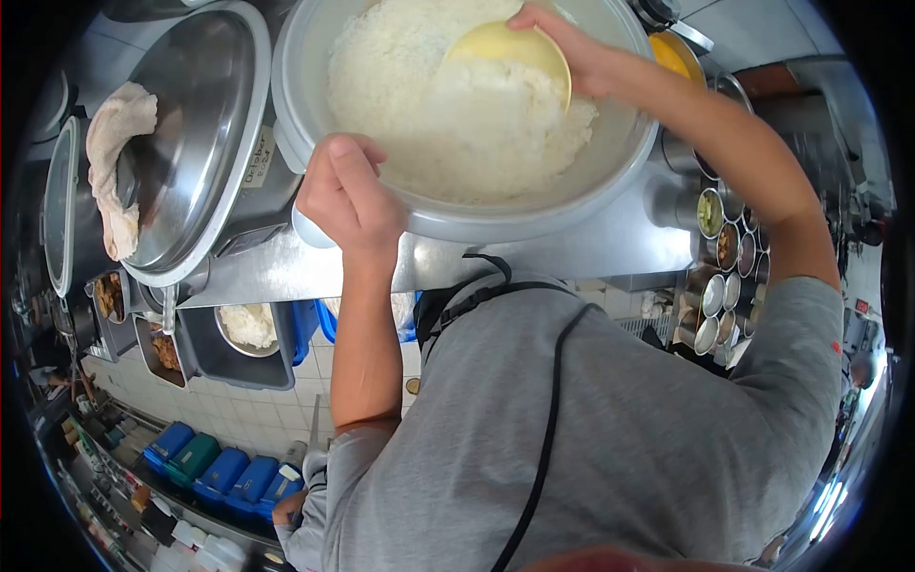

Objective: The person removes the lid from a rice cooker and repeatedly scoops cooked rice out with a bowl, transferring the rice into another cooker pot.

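Note:
A large pale tub (534,227) at the top centre holds white, rice-like grains (400,105). My left hand (353,195) is closed on the tub's near-left rim. Inside the tub, my right hand (577,48) grips the edge of a yellow bowl (505,48). The bowl is tilted, with white grains in and around its lower part. Part of the right fingers is hidden by the bowl.
A large metal lid (195,114) with a cloth (110,162) on it lies left. Below are a grey bin (214,357) with a bowl of white food (250,326) and several blue bins (224,474). Small round containers (729,246) stand right. Another person's hand (289,507) shows lower left.

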Action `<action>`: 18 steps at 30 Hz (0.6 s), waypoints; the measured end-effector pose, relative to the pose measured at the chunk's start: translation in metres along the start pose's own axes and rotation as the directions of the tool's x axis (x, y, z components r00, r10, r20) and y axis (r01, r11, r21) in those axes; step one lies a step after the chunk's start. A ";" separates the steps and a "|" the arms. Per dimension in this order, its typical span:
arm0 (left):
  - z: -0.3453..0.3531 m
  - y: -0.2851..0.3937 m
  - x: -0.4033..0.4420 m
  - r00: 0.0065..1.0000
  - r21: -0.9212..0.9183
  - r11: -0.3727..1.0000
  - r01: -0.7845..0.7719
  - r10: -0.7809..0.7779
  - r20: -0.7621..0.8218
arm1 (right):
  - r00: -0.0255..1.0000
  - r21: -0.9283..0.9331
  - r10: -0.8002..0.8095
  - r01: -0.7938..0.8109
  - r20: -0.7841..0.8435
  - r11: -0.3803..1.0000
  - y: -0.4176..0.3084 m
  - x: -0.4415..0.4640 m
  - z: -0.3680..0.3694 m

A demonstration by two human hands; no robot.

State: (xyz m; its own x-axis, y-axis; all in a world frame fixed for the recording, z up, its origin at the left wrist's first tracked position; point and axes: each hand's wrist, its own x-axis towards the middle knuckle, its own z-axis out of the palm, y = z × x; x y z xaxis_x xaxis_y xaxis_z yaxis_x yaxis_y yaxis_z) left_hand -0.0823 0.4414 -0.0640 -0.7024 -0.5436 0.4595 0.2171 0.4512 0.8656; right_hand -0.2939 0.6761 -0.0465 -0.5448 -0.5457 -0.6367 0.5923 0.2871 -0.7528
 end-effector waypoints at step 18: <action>-0.001 -0.001 -0.001 1.000 -0.031 1.000 0.007 -0.006 0.013 | 0.988 -0.635 -0.152 0.117 0.000 0.763 -0.014 0.054 0.056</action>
State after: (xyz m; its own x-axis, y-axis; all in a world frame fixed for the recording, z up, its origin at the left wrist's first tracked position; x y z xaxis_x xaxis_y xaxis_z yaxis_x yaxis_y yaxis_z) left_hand -0.0814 0.4410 -0.0648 -0.7124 -0.5373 0.4515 0.2331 0.4257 0.8743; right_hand -0.2986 0.5988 -0.0615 -0.6284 -0.5830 -0.5151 0.0113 0.6552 -0.7554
